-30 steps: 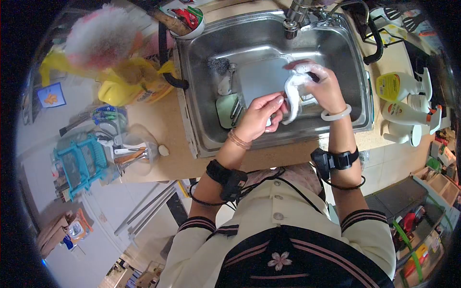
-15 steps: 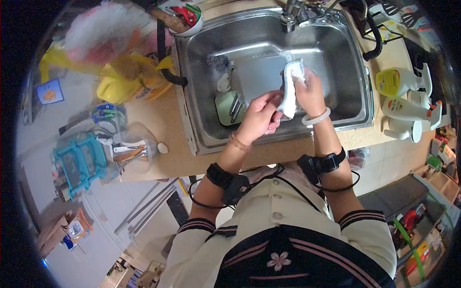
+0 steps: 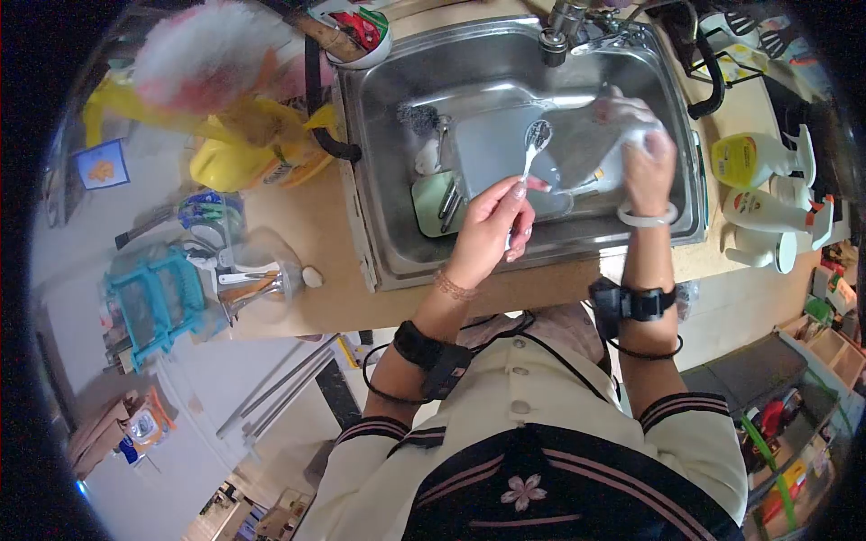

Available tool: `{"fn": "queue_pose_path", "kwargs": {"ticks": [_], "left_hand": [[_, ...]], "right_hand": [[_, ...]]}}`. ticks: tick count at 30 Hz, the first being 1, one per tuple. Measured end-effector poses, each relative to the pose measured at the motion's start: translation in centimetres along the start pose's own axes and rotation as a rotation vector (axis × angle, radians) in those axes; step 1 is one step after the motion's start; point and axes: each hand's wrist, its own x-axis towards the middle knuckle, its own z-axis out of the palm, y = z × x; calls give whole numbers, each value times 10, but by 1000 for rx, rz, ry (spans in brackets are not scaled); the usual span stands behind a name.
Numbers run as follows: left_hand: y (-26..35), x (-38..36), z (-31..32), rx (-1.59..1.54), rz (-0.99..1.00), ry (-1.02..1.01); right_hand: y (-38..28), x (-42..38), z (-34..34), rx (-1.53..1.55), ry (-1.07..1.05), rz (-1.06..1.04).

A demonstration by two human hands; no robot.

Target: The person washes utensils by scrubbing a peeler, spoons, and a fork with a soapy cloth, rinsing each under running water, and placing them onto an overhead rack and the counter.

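My left hand (image 3: 494, 219) is closed around the handle of a spoon (image 3: 538, 137), whose bowl points up and carries white suds. To the right, my right hand (image 3: 648, 171) is smeared by motion and grips a white cloth (image 3: 627, 129), apart from the spoon. Both hands are over the metal sink (image 3: 388, 77). Below them lies a pale, flat rectangular thing (image 3: 492, 144) in the basin. A light green dish (image 3: 424, 200) with metal utensils sits at the basin's left, near a dark scouring pad (image 3: 417, 119).
The faucet (image 3: 554, 43) stands at the sink's back edge. Several spray and pump bottles (image 3: 747, 155) are on the right counter. Left are a yellow jug (image 3: 225, 165), a turquoise rack (image 3: 155, 302) and a clear holder with utensils (image 3: 257, 279).
My right hand has moved right with the cloth, away from my left hand. The spoon in my left hand now shows uncovered.
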Motion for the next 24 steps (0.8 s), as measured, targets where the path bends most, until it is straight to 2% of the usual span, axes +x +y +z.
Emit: {"fn": "queue_pose_path", "kwargs": {"ticks": [1, 4, 5, 8, 10, 12, 13, 14, 16, 17, 18, 19, 20, 21, 24], "left_hand": [[0, 2, -2, 57, 51, 6], [0, 10, -9, 98, 145, 6], [0, 13, -10, 88, 167, -1], [0, 23, 1, 111, 180, 159], [-7, 31, 5, -152, 184, 53], [-17, 31, 6, -374, 136, 56], [-24, 35, 1, -409, 194, -11], [-31, 37, 1, -455, 201, 74], [-29, 38, 9, -544, 216, 248], [-27, 38, 12, -389, 253, 330], [-29, 39, 9, -357, 282, 316], [-31, 41, 1, -326, 310, 302], [-31, 42, -4, -294, 342, 288], [-20, 40, 0, -257, 316, 357], [-8, 43, -3, 83, 276, 425]], "right_hand": [[-5, 0, -11, 67, -49, 46], [-27, 11, -21, 73, -145, -117], [-32, 10, -20, 56, -178, -91], [-45, 8, -5, 28, -251, 26], [-42, 3, 12, -54, -312, 47], [-36, -3, 34, -344, -201, -75], [-44, -4, 44, -563, -149, -30], [-44, -11, 55, -563, -12, 39], [-57, -22, 70, -525, 90, 208], [-55, -33, 69, -325, -94, 527], [-49, -46, 69, -109, -281, 833], [-47, -54, 69, -157, -289, 678], [-40, -59, 69, -90, -300, 667], [-32, -62, 67, -22, -311, 655], [-12, -72, 72, 187, -295, 640]]}}
